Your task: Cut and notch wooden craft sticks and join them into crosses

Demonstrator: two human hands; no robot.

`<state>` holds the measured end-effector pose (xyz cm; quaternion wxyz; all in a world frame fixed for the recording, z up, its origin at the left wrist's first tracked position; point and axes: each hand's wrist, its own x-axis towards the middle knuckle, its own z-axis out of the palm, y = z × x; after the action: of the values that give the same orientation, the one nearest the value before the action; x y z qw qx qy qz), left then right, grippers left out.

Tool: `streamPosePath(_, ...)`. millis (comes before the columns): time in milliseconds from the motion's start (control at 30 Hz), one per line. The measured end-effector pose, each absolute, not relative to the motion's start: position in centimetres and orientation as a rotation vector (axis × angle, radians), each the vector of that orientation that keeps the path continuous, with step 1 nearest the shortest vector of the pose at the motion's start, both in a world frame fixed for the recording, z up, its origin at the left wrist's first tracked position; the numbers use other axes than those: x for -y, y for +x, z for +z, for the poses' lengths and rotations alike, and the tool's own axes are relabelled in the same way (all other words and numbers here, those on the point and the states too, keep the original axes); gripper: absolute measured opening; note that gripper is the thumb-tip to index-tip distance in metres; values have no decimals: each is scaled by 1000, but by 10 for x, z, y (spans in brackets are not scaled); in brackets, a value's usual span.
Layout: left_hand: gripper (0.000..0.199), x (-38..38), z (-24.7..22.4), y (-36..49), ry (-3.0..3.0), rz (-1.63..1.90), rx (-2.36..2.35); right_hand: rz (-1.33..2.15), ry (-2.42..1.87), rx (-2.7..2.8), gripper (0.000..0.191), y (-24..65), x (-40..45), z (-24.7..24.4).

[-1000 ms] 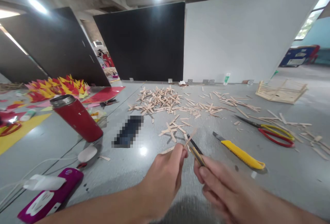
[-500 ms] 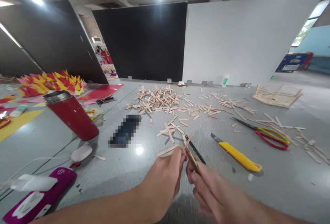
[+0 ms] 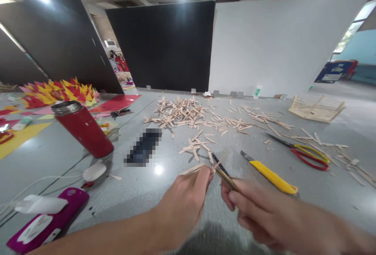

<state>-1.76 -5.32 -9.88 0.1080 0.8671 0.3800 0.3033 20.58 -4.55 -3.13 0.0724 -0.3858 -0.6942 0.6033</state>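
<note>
My left hand is closed, thumb and finger pinching a small wooden craft stick whose end sticks out past the fingertips. Wrapped in my right hand is a slim brass-coloured tool; its tip meets the stick beside my left fingertips. Its exact kind is hard to make out. Behind the tool a thin black pen-like tool lies on the table. One printed craft stick rests just beyond my left knuckles, and a small group of crossed sticks lies farther off.
A yellow box cutter and red-and-yellow-handled scissors lie to the right. Beyond spreads a heap of craft sticks; a stick frame stands far right. Left are a blurred-out phone, red flask, white mouse-like object and purple case.
My right hand has moved right and the tool has tipped flatter. The stick's protruding end has shifted and looks blurred. My left hand has stayed almost in place.
</note>
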Motion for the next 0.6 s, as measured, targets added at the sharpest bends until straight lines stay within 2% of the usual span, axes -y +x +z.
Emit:
streamPosePath(100,31,56,-101,-16,2631,828,-1057,2396,-1301,1987,49,225,28,-17)
streamPosePath(133,30,56,-101,-15,2634,833,-1070,2460,-1291,1918,48,225,28,-16)
streamPosePath(167,29,57,-100,-15,2625,855,-1100,2461,-1259,1854,48,222,30,-18)
streamPosePath(233,28,57,-97,-16,2587,891,-1165,2247,-1222,1731,49,209,41,-26)
streamPosePath(333,29,55,-93,-17,2560,889,-1163,2232,-1194,1699,55,197,52,-35)
streamPosePath(500,32,54,-97,-17,2649,804,-1096,2426,-1274,1793,35,219,32,-19)
streamPosePath(600,27,55,-102,-13,2554,770,-1125,2388,-1384,1825,30,227,24,-10)
